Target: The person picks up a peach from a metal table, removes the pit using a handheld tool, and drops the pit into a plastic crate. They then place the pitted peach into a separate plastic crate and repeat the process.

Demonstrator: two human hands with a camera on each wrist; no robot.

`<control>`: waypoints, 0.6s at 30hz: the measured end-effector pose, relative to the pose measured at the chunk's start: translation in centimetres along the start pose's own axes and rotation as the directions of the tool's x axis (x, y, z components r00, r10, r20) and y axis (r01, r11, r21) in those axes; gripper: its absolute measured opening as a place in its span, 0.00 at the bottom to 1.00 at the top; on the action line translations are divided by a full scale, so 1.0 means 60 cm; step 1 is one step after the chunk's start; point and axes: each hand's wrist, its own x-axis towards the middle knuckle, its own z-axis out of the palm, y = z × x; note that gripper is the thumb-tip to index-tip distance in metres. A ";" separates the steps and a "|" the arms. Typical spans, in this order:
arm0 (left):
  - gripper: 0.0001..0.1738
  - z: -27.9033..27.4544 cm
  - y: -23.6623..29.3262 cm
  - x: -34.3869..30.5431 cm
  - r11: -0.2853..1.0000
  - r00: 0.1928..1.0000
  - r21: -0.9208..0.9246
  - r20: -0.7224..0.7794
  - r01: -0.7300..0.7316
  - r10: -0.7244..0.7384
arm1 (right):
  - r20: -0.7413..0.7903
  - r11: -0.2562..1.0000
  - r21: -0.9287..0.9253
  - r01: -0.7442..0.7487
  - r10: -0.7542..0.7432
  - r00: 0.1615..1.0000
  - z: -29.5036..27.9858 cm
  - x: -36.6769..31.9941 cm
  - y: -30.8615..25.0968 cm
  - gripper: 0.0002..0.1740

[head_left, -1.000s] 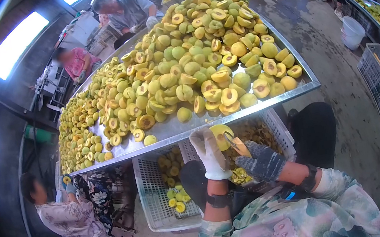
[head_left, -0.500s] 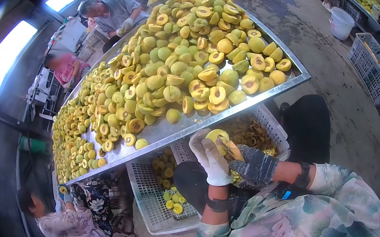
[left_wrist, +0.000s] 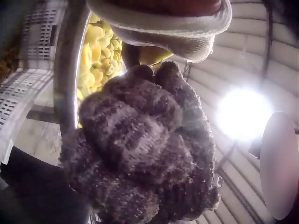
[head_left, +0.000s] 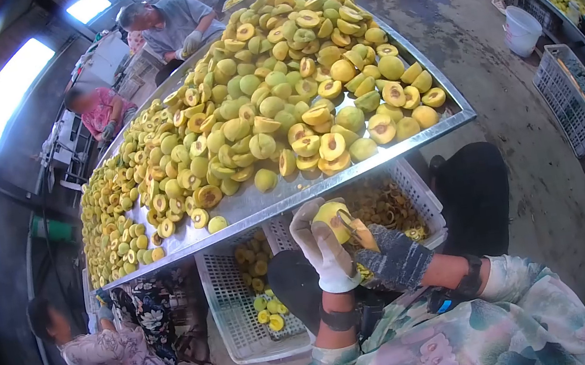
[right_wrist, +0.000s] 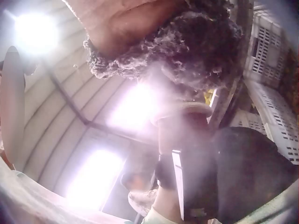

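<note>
My left hand, in a white glove, holds a yellow peach half just below the table's front edge. In a grey knit glove, my right hand grips a small wooden-handled tool, whose metal end meets the peach half. In the left wrist view the grey glove fills the middle and hides most of the fruit. The right wrist view shows the grey glove's cuff up close, with the tool hidden.
A metal-rimmed table bears a large heap of halved peaches. Below it stand a white crate with peach halves and another crate with brown-yellow scraps. Other people sit around the table; a white bucket stands at right.
The head view has shifted, then nearly settled. My hands have drawn closer together, and the peach half has turned in my left hand, with the tool still at it.
</note>
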 end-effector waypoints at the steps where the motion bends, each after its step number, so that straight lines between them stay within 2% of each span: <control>1: 0.26 -0.006 -0.003 -0.002 1.000 1.000 -0.004 0.004 -0.001 0.001 | -0.004 1.000 -0.003 0.001 -0.001 1.000 0.003 -0.001 -0.002 0.17; 3: 0.30 -0.018 -0.006 -0.007 0.961 0.986 0.227 0.077 -0.159 0.145 | 0.230 0.923 0.326 -0.207 0.135 0.964 -0.003 0.007 -0.011 0.19; 4: 0.32 -0.018 -0.008 -0.013 0.976 0.995 0.192 0.035 -0.103 0.098 | 0.268 0.878 0.375 -0.299 0.206 0.941 -0.025 0.010 -0.048 0.22; 5: 0.32 -0.013 -0.007 -0.014 0.965 0.996 0.252 -0.032 -0.074 0.085 | 0.173 0.825 0.537 -0.175 0.096 0.980 -0.020 0.012 -0.056 0.23; 6: 0.30 -0.006 0.014 -0.007 0.927 0.989 0.347 0.015 -0.143 0.147 | 0.212 0.802 0.570 -0.180 0.068 0.975 -0.011 0.015 -0.036 0.23; 7: 0.26 -0.010 -0.006 -0.009 0.982 0.995 0.158 -0.007 -0.101 0.103 | 0.346 0.757 0.509 -0.409 0.255 0.903 -0.026 0.017 -0.053 0.23; 8: 0.23 -0.002 0.003 -0.003 0.975 0.992 0.182 -0.005 -0.125 0.128 | 0.303 0.827 0.442 -0.347 0.227 0.926 -0.015 0.017 -0.030 0.21; 9: 0.28 0.003 0.013 0.002 0.958 0.985 0.231 0.016 -0.170 0.171 | 0.422 0.651 0.633 -0.419 0.164 0.892 -0.024 0.014 -0.025 0.18; 11: 0.28 0.009 0.008 0.010 0.992 0.990 0.033 0.080 -0.123 0.120 | 0.302 0.797 0.550 -0.252 0.092 0.949 -0.029 0.020 -0.029 0.17; 12: 0.28 0.010 0.004 0.010 0.995 0.996 -0.101 0.082 -0.012 0.021 | 0.285 0.805 0.544 -0.238 0.089 0.954 -0.030 0.020 -0.022 0.17; 14: 0.27 0.021 0.046 0.013 0.934 0.979 -0.305 0.131 0.188 -0.154 | 0.244 0.974 0.174 -0.144 0.099 0.965 -0.037 0.026 -0.011 0.17; 18: 0.28 0.032 0.069 0.021 0.873 0.975 -0.444 0.175 0.201 -0.136 | 0.261 0.987 0.107 -0.121 0.089 0.961 -0.052 0.033 -0.026 0.18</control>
